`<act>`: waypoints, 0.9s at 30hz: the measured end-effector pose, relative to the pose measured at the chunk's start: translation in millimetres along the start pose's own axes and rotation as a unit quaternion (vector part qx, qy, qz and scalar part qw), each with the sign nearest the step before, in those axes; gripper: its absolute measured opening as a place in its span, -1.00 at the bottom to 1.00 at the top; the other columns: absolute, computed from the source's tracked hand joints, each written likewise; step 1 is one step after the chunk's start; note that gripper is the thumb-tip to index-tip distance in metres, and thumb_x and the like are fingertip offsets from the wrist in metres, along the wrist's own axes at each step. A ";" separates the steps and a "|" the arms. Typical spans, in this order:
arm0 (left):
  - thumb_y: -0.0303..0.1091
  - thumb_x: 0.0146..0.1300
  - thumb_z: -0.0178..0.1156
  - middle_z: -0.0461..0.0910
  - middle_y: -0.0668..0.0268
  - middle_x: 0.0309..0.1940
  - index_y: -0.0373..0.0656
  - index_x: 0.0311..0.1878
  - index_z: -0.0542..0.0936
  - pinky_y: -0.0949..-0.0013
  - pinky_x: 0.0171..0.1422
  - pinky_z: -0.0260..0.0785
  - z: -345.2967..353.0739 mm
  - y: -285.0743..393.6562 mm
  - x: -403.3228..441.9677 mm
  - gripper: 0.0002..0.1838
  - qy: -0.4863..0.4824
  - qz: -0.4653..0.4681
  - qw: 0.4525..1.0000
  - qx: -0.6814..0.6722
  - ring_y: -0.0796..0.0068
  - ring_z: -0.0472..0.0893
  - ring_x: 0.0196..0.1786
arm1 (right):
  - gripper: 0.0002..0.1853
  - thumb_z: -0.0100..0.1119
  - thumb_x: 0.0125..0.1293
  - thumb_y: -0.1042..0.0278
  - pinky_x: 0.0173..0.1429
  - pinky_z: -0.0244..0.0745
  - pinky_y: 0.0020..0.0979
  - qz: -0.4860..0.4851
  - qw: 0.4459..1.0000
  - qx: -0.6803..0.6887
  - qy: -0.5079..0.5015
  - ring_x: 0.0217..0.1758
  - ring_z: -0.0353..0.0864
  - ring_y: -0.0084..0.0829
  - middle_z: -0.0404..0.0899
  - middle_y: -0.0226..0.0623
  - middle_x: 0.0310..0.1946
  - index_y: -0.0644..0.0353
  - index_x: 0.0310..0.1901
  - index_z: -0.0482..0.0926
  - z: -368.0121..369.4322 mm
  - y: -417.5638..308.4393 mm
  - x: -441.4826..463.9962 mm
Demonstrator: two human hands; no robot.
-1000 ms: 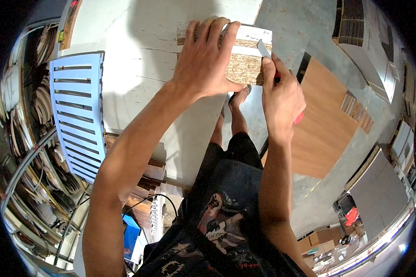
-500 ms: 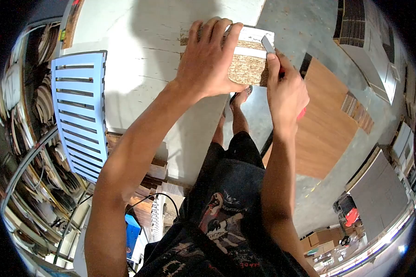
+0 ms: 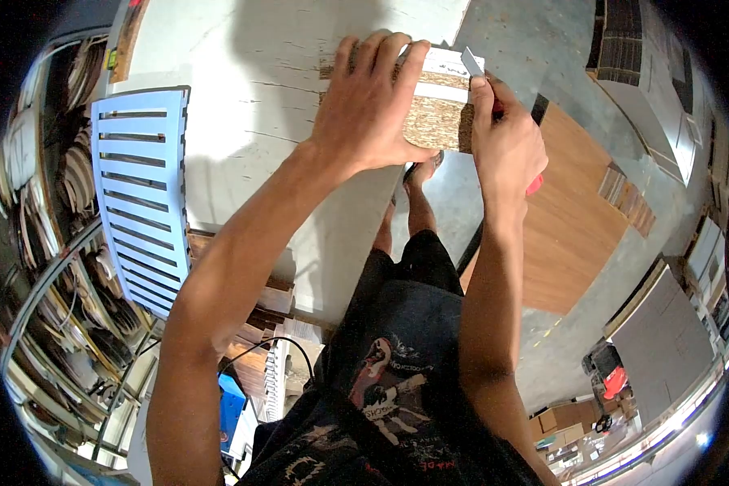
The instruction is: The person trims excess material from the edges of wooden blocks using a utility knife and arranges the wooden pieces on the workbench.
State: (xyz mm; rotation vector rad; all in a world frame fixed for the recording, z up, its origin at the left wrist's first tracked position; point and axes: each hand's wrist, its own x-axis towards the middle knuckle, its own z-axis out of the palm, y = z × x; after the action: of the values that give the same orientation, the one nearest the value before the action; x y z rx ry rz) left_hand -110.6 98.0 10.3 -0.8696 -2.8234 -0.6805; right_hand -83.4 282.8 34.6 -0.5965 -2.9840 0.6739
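Observation:
My left hand (image 3: 363,113) grips a particleboard piece (image 3: 436,124) at the edge of the white worktable (image 3: 300,211), its fingers over the top and its thumb along the near side. White strips run across the brown, speckled board. My right hand (image 3: 506,158) is closed round a utility knife (image 3: 472,62) with a red handle, mostly hidden in the palm. Its grey blade points up and away at the board's right end. Whether the blade touches the board I cannot tell.
A pale blue slatted panel (image 3: 143,150) lies left on the table. Brown wood sheet (image 3: 575,219) and grey board stacks (image 3: 668,324) stand on the right. Shelves packed with offcuts (image 3: 77,178) line the left. A black cable (image 3: 287,340) loops near my body.
My right hand and the knife have shifted slightly up and to the right along the board's end. My left hand keeps its grip, with the board moved barely right.

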 end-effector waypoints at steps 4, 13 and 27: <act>0.13 -0.37 0.76 0.38 0.04 0.35 -0.20 0.52 0.30 -0.23 0.54 0.13 1.8 -0.2 -0.3 0.34 0.008 0.003 1.000 0.002 -0.06 0.38 0.45 | -0.55 0.09 0.58 -0.18 -0.14 0.68 -0.04 -0.006 1.000 -0.010 0.011 -0.19 0.83 0.07 0.81 -0.02 -0.27 -0.06 0.04 0.83 5.2 -0.5 7.0; 0.12 -0.37 0.75 0.37 0.03 0.34 -0.23 0.52 0.30 -0.23 0.54 0.13 -2.9 1.6 2.3 0.34 -0.002 -0.008 1.000 0.004 -0.05 0.37 0.45 | -0.53 0.08 0.56 -0.24 -0.04 0.67 0.00 0.000 1.000 0.002 0.007 -0.10 0.81 0.10 0.81 0.00 -0.21 -0.11 0.05 0.83 5.2 2.9 7.6; 0.27 -0.25 0.67 0.29 -0.02 0.42 -0.26 0.56 0.21 -0.25 0.63 0.00 -7.9 7.2 3.0 0.36 -0.042 -0.006 0.999 0.024 -0.08 0.28 0.51 | -0.55 0.44 0.40 -0.09 -0.20 0.46 -0.29 -0.029 0.928 0.357 -0.104 -0.43 0.37 -0.48 0.49 -0.31 -0.58 0.24 -0.16 0.77 37.6 61.7 78.5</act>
State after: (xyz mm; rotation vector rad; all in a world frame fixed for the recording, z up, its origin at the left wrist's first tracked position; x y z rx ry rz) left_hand -109.2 101.3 20.9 -0.8945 -2.9088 -0.5870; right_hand -138.0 348.0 -29.9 -0.3908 -2.5919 1.7804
